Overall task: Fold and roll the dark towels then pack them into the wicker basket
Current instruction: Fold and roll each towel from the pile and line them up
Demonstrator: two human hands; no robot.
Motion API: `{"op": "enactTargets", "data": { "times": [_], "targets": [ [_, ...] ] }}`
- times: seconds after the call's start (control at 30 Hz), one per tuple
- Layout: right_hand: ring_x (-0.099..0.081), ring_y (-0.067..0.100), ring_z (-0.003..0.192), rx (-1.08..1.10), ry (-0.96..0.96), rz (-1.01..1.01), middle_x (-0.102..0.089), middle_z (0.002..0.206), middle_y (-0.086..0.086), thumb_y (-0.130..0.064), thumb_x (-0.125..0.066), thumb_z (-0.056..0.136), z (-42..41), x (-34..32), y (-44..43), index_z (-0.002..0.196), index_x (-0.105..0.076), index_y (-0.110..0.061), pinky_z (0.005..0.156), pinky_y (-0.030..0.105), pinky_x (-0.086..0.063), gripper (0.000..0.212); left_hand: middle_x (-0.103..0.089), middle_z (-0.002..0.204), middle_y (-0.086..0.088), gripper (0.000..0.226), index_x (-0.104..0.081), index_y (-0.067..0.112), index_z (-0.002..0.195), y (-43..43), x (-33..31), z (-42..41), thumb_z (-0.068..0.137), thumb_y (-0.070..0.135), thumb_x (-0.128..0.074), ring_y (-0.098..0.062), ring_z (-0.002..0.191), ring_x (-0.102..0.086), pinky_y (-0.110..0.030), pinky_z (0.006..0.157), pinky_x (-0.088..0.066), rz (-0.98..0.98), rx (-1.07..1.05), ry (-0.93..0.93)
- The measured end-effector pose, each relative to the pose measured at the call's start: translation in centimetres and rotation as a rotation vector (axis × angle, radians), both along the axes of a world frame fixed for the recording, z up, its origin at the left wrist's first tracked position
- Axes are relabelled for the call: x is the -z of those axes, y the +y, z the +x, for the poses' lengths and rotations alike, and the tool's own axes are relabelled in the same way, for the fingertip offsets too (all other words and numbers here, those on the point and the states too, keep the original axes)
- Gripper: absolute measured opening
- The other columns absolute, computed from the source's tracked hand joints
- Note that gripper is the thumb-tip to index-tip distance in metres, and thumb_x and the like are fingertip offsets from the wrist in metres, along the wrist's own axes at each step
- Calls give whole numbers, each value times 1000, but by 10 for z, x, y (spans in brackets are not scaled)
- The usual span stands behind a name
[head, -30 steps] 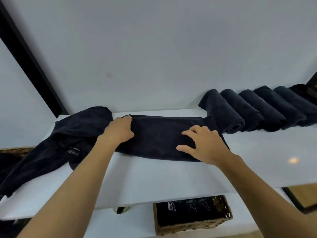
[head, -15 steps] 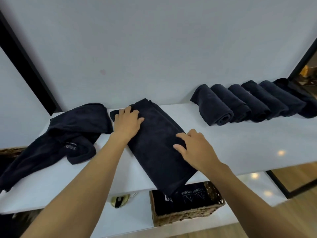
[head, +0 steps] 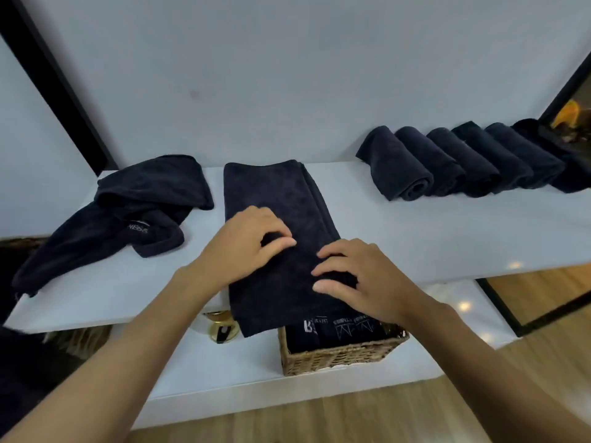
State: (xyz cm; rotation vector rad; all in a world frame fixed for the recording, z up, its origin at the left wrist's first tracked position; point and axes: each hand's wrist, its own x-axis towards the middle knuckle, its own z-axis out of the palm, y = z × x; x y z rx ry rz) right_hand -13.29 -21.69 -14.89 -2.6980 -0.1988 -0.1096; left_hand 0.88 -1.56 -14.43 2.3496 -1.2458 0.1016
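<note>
Pale wall (head: 287,75), white shelf (head: 431,231), wooden floor (head: 319,420)

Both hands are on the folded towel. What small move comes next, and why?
Probably tuck the near end over and begin rolling toward the wall: the left hand and right hand pinch the folded towel near its end, which overhangs the shelf.

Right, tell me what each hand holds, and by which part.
Both hold the folded towel: the left hand pinches cloth near its middle, the right hand curls round cloth at its right edge, nearer the front end.
</note>
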Motion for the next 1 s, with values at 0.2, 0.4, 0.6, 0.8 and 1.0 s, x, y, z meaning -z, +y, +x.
{"op": "enactTargets", "data": {
  "times": [0.2,0.4,0.6,0.8,1.0],
  "targets": [
    [-57,25,120,-169,-90,-449,-58,133,2,-35,-86,66,-15,26,-5,130,-59,-24,90,43,-49,71,-58,134,-5,77,-58,22,132,43,39,-85,70,66,-66,-27,124,-54,-47,104,-45,305,-67,-291],
    [-64,22,92,-172,-251,-276,-69,106,-5,-11,-74,81,-14,15,-13,111,-69,-23,79,35,-45,33,-71,100,-2,59,-63,23,110,47,39,-101,60,-2,-83,-23,88,-67,-34,71,-59,-3,-231,-290],
    [-58,8,79,48,66,388,-60,88,-6,-24,-60,96,-3,-10,-16,116,-56,-29,76,24,-43,21,-70,90,10,12,-74,16,99,44,4,-88,89,20,-69,-7,83,-63,-13,77,-45,-199,-383,174],
    [-57,7,84,178,53,252,-59,93,-7,-26,-65,92,23,5,-18,120,-60,-28,72,17,-40,28,-73,96,6,14,-73,23,94,37,3,-53,82,26,-77,-12,92,-67,-34,88,-53,-228,-490,492],
    [-55,15,97,-193,-495,-121,-63,108,-7,-46,-60,90,2,16,-15,104,-74,-26,83,33,-44,28,-66,92,0,22,-69,21,93,27,4,-42,76,24,-82,-15,85,-64,-23,66,-45,-235,-584,558]
  ]
}}
